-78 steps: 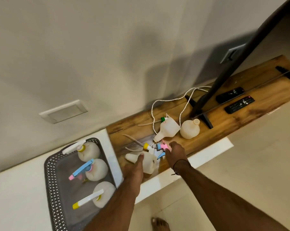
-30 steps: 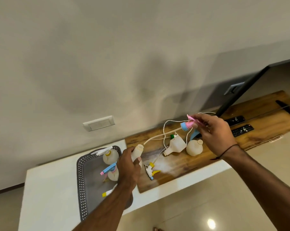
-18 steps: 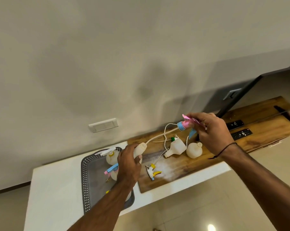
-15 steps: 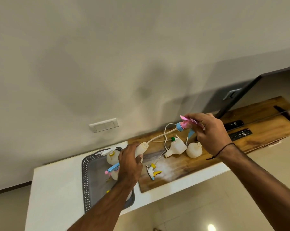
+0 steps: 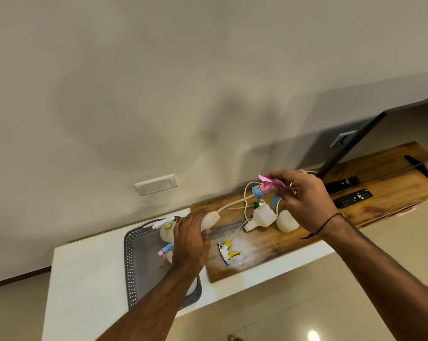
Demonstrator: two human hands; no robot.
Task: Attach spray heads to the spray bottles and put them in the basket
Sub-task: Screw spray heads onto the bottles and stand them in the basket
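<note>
Spray bottle [image 5: 209, 219] sits gripped in the left hand [image 5: 189, 243] above the basket [image 5: 134, 262]; the right hand [image 5: 303, 200] pinches the pink spray head [image 5: 265, 187], its tube entering the neck. Next, I judge: lower and screw on.

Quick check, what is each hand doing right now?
Left hand: grips a white spray bottle.
Right hand: holds the pink and blue spray head.
</note>
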